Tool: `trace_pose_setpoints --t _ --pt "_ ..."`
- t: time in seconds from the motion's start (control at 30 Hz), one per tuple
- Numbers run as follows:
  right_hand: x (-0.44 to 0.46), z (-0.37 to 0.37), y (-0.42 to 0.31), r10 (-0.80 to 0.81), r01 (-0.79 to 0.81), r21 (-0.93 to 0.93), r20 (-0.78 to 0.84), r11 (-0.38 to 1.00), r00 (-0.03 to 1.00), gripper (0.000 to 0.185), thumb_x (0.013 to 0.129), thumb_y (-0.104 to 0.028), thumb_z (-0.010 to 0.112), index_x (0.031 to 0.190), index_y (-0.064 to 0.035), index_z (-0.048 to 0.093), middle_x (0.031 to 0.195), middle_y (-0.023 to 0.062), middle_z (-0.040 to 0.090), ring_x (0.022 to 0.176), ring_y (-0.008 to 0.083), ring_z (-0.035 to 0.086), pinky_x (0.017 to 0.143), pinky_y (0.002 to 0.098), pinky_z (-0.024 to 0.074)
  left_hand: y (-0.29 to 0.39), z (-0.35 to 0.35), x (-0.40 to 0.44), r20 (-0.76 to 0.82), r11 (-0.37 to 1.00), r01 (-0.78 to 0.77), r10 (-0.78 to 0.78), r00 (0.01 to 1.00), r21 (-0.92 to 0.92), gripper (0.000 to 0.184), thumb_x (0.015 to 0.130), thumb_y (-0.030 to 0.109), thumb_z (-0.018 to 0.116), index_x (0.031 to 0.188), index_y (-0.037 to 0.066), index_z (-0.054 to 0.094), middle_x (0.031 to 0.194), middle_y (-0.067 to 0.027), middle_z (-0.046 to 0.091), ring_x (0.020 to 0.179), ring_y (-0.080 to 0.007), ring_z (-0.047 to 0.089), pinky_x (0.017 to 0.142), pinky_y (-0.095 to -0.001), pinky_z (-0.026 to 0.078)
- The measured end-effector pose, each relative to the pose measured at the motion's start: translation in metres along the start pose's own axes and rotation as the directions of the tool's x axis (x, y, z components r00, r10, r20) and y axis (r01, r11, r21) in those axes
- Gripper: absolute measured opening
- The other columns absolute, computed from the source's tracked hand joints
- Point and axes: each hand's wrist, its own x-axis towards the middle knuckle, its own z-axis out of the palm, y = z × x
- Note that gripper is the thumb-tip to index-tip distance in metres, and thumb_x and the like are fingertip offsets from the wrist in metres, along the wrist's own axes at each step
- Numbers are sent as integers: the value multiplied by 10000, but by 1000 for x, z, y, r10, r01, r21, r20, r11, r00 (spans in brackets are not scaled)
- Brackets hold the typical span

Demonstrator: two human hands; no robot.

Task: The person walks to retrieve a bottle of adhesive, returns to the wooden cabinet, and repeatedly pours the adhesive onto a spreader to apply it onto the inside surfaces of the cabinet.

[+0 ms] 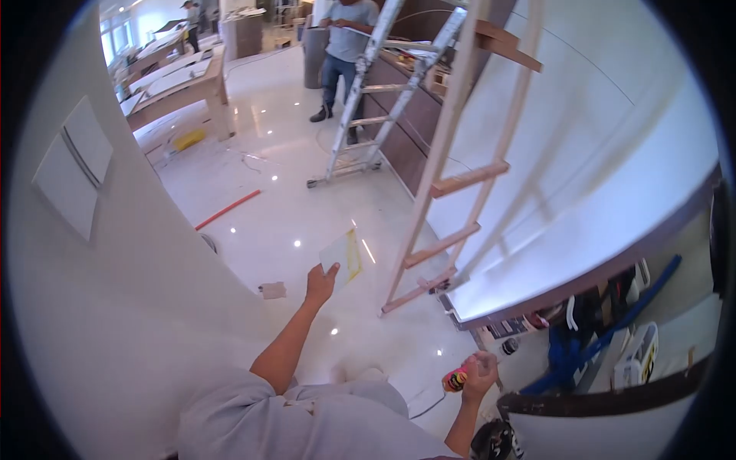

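Observation:
My left hand (pixel 320 284) is closed on a thin pale rectangular panel (pixel 335 259) with a yellow strip along its far edge, holding it out over the floor. The thumb lies on the panel's near corner. Lower right, my right hand (pixel 481 372) is wrapped round a small red and yellow container (pixel 455 379) with a dark printed label. Part of this container is hidden by the fingers, and I cannot read the label. The two hands are well apart.
A wooden ladder (pixel 460 180) leans at the white wall on the right. Beyond it stand a metal stepladder (pixel 368 120) and a person (pixel 346 46). A red tube (pixel 228 209) lies on the shiny floor (pixel 284 199). Blue pipes (pixel 636 314) and tools fill the lower right.

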Motion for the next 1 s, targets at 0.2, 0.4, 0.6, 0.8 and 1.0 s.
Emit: trace_pose_setpoints --t 0.2,0.4,0.6,0.8,1.0 --pt "131 152 11 -138 147 3 347 989 927 167 773 6 619 901 -14 515 788 54 542 689 123 541 654 256 464 -71 -63 64 -224 987 132 -108 969 94 335 870 288 580 972 -27 627 876 -215 656 843 -356 637 730 -403 482" --pt "251 340 39 -151 57 175 594 983 790 176 775 0 618 913 -15 510 786 56 541 720 128 552 670 262 478 -110 -133 92 -522 930 365 -292 802 41 326 846 271 603 950 -37 634 867 -231 654 825 -366 642 732 -402 492" --pt "320 551 4 -215 79 204 820 976 531 267 743 -52 700 944 11 536 816 57 576 754 117 556 691 260 467 -112 -174 121 -716 851 514 -426 553 -110 277 843 212 605 971 -32 638 877 -218 662 826 -353 648 739 -401 489" --pt "356 733 -11 -265 -24 303 865 953 425 235 756 -56 690 930 1 544 816 54 575 760 113 557 707 253 464 -164 -178 205 -794 808 553 -466 391 -203 281 843 212 614 997 -23 633 910 -212 661 852 -362 637 756 -406 483" --pt "416 861 -6 -305 127 279 828 952 471 206 768 -56 679 915 -5 544 795 38 559 727 105 549 707 239 455 -184 -254 382 -715 835 543 -436 547 -94 339 859 299 596 983 -13 636 893 -226 650 860 -376 628 737 -413 477"
